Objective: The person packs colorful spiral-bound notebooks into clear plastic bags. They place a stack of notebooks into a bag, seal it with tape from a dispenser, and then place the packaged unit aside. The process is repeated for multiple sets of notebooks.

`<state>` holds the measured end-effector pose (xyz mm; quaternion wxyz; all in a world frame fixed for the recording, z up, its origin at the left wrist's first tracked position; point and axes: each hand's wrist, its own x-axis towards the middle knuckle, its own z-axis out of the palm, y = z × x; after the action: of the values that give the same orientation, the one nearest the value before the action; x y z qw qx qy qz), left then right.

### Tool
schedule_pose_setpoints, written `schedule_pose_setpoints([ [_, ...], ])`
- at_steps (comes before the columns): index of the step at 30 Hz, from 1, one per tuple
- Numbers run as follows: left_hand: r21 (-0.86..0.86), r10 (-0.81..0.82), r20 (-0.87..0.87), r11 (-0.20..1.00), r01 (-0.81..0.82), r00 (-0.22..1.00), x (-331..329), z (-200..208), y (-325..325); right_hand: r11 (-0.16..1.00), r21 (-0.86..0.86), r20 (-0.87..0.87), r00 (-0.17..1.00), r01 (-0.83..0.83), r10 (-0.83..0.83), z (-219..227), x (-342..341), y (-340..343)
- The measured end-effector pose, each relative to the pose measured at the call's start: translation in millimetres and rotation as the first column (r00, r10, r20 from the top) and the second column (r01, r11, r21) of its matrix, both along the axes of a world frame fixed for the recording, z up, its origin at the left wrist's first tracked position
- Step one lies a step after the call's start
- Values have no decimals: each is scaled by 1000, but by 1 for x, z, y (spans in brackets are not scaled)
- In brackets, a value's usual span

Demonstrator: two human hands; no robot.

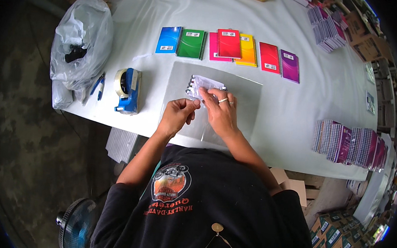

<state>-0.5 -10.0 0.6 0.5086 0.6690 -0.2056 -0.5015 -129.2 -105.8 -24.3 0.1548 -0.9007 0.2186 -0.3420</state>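
In front of me lies a small wrapped bundle (206, 84) in shiny clear plastic, with dark and light spiral edges showing at its ends. It looks like a stack of spiral notebooks. My right hand (223, 113) rests on its top and right side, fingers stretched over the plastic. At the near left edge of the bundle, my left hand (177, 116) is closed in a pinch; what sits between thumb and finger is too small to make out. Beneath the bundle is a clear flat sheet (245, 108) on the white-covered table (290, 107).
Colored spiral notebooks, including a green one (191, 44) and a purple one (289, 66), lie beyond the sheet. To the left are a blue tape dispenser (128, 92), pens (100, 87) and a plastic bag (82, 39). Stacked notebook packs (349, 144) line the right edge.
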Motion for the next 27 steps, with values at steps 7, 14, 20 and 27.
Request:
schedule_pose_setpoints([
  [7, 350, -185, 754, 925, -148, 630, 22, -54, 7, 992, 52, 0, 993, -117, 117, 16, 4, -9],
  [14, 34, 134, 974, 712, -702, 184, 124, 8, 91, 992, 94, -68, 994, -83, 89, 23, 0, -6],
  [20, 309, 196, 201, 917, -252, 960, 172, -9, 136, 994, 68, 28, 996, -89, 88, 3, -4, -3],
  [27, 239, 182, 664, 868, -436, 725, 164, -52, 202, 993, 69, 76, 993, -92, 87, -2, -5, -5],
])
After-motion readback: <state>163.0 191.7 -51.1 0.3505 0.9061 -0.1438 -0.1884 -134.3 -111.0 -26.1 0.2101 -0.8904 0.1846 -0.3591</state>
